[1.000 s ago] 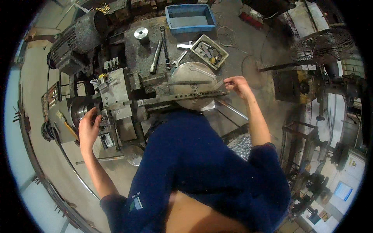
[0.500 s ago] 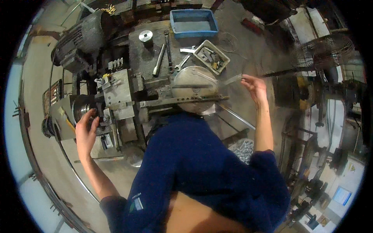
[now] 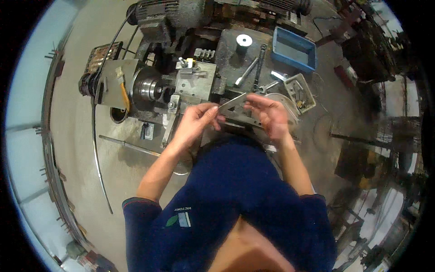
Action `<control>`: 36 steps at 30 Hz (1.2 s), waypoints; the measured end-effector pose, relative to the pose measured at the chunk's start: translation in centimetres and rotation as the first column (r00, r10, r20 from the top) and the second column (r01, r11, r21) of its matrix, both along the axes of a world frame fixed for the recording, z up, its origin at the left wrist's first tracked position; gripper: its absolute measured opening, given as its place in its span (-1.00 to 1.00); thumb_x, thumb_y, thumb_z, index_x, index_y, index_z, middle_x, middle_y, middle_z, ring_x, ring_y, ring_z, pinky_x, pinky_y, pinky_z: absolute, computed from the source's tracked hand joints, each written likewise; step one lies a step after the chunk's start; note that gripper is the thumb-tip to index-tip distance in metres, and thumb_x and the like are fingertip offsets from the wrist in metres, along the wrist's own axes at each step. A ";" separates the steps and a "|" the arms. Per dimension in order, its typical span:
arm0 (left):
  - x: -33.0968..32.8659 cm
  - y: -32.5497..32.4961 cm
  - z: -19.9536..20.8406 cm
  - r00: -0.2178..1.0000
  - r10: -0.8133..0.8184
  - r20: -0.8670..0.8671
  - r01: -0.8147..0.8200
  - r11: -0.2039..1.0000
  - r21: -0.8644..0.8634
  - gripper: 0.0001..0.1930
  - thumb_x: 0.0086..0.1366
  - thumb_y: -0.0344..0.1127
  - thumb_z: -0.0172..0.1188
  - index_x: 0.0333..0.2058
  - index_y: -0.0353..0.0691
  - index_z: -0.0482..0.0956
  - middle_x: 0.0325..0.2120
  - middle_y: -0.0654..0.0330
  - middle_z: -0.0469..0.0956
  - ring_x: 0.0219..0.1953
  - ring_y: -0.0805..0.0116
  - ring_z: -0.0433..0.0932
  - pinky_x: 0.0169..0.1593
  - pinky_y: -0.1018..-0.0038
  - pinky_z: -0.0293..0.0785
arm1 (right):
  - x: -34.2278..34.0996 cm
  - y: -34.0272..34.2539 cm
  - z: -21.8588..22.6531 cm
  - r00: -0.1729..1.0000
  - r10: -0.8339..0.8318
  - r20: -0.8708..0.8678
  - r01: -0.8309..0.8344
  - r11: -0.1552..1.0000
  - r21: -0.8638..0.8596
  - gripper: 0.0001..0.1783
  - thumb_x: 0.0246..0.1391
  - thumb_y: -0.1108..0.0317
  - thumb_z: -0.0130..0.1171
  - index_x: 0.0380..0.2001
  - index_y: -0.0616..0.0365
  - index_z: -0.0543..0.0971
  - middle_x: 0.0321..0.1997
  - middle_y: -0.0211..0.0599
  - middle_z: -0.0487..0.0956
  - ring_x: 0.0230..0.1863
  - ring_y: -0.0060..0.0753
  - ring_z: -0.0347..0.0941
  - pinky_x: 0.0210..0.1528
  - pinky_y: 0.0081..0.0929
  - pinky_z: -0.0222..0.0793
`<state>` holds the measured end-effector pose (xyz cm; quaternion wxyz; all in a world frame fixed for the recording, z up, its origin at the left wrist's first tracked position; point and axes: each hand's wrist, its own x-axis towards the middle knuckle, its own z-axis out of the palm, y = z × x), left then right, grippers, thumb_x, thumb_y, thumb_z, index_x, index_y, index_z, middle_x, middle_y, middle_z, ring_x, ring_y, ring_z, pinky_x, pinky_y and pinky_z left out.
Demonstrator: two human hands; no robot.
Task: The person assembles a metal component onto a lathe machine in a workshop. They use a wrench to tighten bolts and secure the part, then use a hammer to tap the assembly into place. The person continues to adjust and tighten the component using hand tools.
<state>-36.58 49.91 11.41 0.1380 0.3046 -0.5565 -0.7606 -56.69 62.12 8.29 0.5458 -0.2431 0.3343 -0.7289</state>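
A thin flat metal strip (image 3: 233,102) slants between my hands, in front of the lathe. My left hand (image 3: 199,119) pinches its lower end between thumb and fingers. At the upper end of the strip is my right hand (image 3: 270,115), its fingers stretched out and slightly apart; whether a fingertip touches the strip is hard to see. To the left of my hands, a shiny round metal part (image 3: 148,89) sits at the lathe's spindle. The tool post block (image 3: 195,81) stands between that part and my hands.
Behind my hands, a metal cylinder (image 3: 244,41), a socket wrench bar (image 3: 247,72) and a long dark wrench (image 3: 260,68) rest on a plate. A blue bin (image 3: 294,52) and a pale tray of small parts (image 3: 300,93) are at the right. A long rod (image 3: 129,145) juts out left.
My left hand has left the spindle and come to the middle, now holding the strip. My right hand has brought the strip inward from the right. The view has swung left.
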 end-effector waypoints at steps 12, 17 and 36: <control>2.1 0.0 -0.1 0.964 -0.080 0.253 0.102 0.992 -0.075 -0.81 0.25 -0.36 0.04 -0.40 -0.40 0.52 -0.67 0.25 0.47 -0.63 0.55 0.43 -0.53 0.59 0.36 | 0.5 -1.0 0.5 0.873 0.415 -0.257 -0.376 0.907 0.190 -0.68 -0.15 0.37 0.11 -0.30 0.36 0.56 -0.23 -0.13 0.50 -0.31 -0.41 0.45 -0.25 -0.51 0.39; 2.4 -0.6 -0.4 0.958 -0.128 0.258 0.159 0.982 -0.102 -0.81 0.24 -0.35 0.06 -0.41 -0.39 0.53 -0.68 0.27 0.47 -0.64 0.57 0.41 -0.55 0.60 0.33 | 0.2 -1.1 -0.3 0.852 0.459 -0.252 -0.421 0.887 0.189 -0.59 -0.14 0.22 0.22 -0.31 0.39 0.56 -0.24 -0.12 0.51 -0.29 -0.41 0.45 -0.24 -0.53 0.39; 9.6 -5.7 -0.7 0.811 0.406 0.421 0.095 0.619 -0.780 -0.67 0.00 -0.37 0.16 -0.18 -0.23 0.49 -0.59 0.11 0.54 -0.54 0.28 0.53 -0.40 0.41 0.43 | 4.1 -5.6 -1.0 0.841 0.220 -0.494 -0.082 0.955 0.286 -0.66 -0.20 0.49 -0.05 -0.32 0.38 0.58 -0.33 -0.22 0.55 -0.36 -0.52 0.42 -0.23 -0.60 0.34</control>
